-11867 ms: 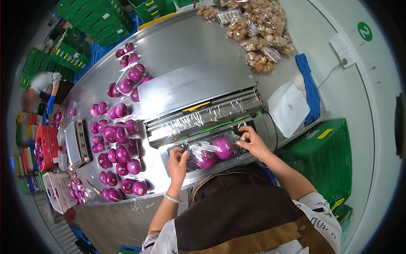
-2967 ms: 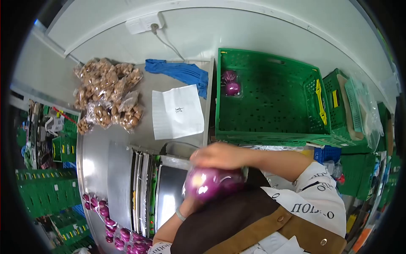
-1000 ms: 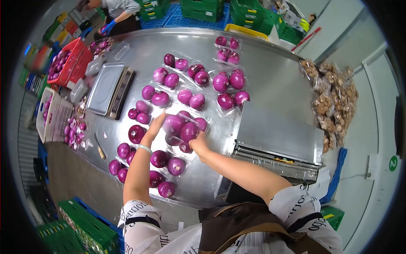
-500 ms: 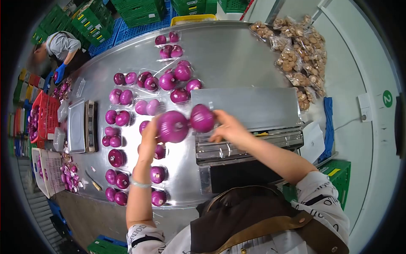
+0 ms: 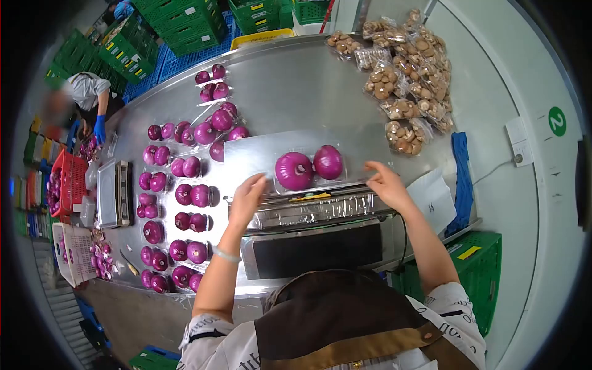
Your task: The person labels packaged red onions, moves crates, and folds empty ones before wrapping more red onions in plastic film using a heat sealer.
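Note:
Two large purple onions (image 5: pixel 294 171) sit side by side on the flat plate of a wrapping machine (image 5: pixel 308 213), in what looks like a clear tray. My left hand (image 5: pixel 248 196) is just left of them over the machine's front edge, fingers apart and reaching inward. On the other side, my right hand (image 5: pixel 388 187) hovers with thumb and fingers spread, apart from the onions. I cannot make out any clear film at the fingertips. Rows of onions in clear trays (image 5: pixel 191 195) stand to the left of my left hand.
Bagged mushrooms (image 5: pixel 407 80) pile up at the back right. A scale (image 5: pixel 114 194), a red basket (image 5: pixel 66 182) and a knife (image 5: pixel 131 264) are at the left. A co-worker with blue gloves (image 5: pixel 100 129) stands at the far left. A green crate (image 5: pixel 475 277) is at the right.
The two onions went from my hands down onto the machine's plate, and both hands let go. My view has turned to the right.

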`<state>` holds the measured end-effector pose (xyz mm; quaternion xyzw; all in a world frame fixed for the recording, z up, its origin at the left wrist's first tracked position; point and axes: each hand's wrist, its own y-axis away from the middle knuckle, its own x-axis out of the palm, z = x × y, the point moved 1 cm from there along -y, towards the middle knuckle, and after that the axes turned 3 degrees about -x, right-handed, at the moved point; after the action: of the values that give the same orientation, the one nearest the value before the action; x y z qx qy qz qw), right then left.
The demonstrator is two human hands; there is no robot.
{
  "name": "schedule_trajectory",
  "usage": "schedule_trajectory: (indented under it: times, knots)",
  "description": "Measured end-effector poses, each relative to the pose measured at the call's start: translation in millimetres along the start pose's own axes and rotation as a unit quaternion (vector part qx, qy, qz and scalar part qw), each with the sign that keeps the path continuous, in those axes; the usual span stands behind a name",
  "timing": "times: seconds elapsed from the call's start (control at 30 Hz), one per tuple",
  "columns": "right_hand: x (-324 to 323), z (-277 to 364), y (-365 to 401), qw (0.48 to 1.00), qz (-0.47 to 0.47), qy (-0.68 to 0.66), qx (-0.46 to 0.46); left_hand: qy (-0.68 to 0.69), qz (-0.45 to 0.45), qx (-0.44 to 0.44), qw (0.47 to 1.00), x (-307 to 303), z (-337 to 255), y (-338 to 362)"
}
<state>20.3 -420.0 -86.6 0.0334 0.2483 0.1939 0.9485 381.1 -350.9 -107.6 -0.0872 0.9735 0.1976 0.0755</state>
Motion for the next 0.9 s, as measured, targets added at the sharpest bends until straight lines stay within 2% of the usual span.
schedule_trajectory:
  times: [0.03,0.07,0.1,0.17,0.3,0.33,0.37,0.43,0.47,0.5,0.53,0.57,0.6,0.63,0.67,0.7,0.77,0.83,0.87,0.9]
  knots:
    - [-10.4,-3.0,10.8,0.995,-0.049,0.086,-0.034,-0.043,-0.077,0.016,0.996,-10.6,-4.5,19.1]
    - [-17.6,-1.6,24.1,0.992,-0.096,0.081,-0.034,-0.088,-0.131,0.087,0.984,-23.1,2.2,31.1]
    - [-19.7,-6.5,33.9,0.986,-0.09,0.141,-0.026,-0.18,-0.194,0.067,0.962,-38.1,20.5,37.5]
    - [-16.9,-17.3,51.6,0.963,-0.077,0.258,-0.01,-0.332,-0.267,0.11,0.898,-34.2,33.5,57.3]
    - [38.1,-34.4,48.1,0.938,-0.113,0.324,-0.041,-0.408,-0.27,0.077,0.869,16.7,44.1,61.1]
    - [46.7,-31.3,42.0,0.938,-0.121,0.322,-0.049,-0.41,-0.259,0.087,0.87,19.4,45.5,59.2]
    - [46.0,-35.1,38.6,0.957,-0.107,0.265,-0.049,-0.41,-0.248,0.097,0.872,20.9,45.7,56.6]
    - [38.5,-37.3,34.1,0.985,-0.075,0.149,-0.051,-0.303,-0.095,0.035,0.948,1.0,47.5,52.9]
    - [23.2,-34.9,37.1,0.996,0.013,0.08,-0.023,-0.243,-0.017,0.002,0.97,-15.1,47.1,50.2]
    - [-6.6,-24.2,48.0,0.97,0.136,-0.189,0.066,0.011,0.142,-0.109,0.984,-37.2,-2.5,63.0]
    - [-22.5,-12.8,50.9,0.963,0.154,-0.213,0.065,0.056,0.18,-0.114,0.975,-45.5,-21.3,64.5]
    - [-32.5,9.0,52.8,0.938,0.16,-0.304,0.047,0.141,0.196,-0.096,0.966,-46.1,-49.9,70.5]
    - [-42.7,33.1,51.1,0.906,0.163,-0.39,0.028,0.217,0.241,-0.048,0.945,-50.8,-66.3,66.0]
    - [-46.8,49.4,46.9,0.865,0.163,-0.475,0.012,0.268,0.277,0.048,0.922,-53.0,-84.9,55.9]
    - [-47.8,60.8,31.6,0.841,0.114,-0.525,-0.058,0.331,0.251,0.134,0.9,-55.9,-81.1,36.8]
    - [-46.0,72.7,9.8,0.81,0.063,-0.569,-0.129,0.39,0.224,0.147,0.881,-47.4,-96.4,27.2]
    - [-27.2,98.6,-34.6,0.781,-0.131,-0.599,-0.122,0.43,0.199,0.182,0.862,-19.6,-121.8,-7.5]
    - [-0.6,64.8,-91.0,0.902,-0.161,-0.345,-0.203,0.367,0.141,0.229,0.891,5.6,-106.4,-57.8]
    - [14.8,51.2,-106.3,0.948,-0.16,-0.214,-0.175,0.256,0.034,0.19,0.947,19.1,-92.3,-76.4]
    - [26.7,38.6,-119.0,0.974,-0.156,-0.081,-0.141,0.104,0.003,0.184,0.977,23.2,-64.0,-98.2]
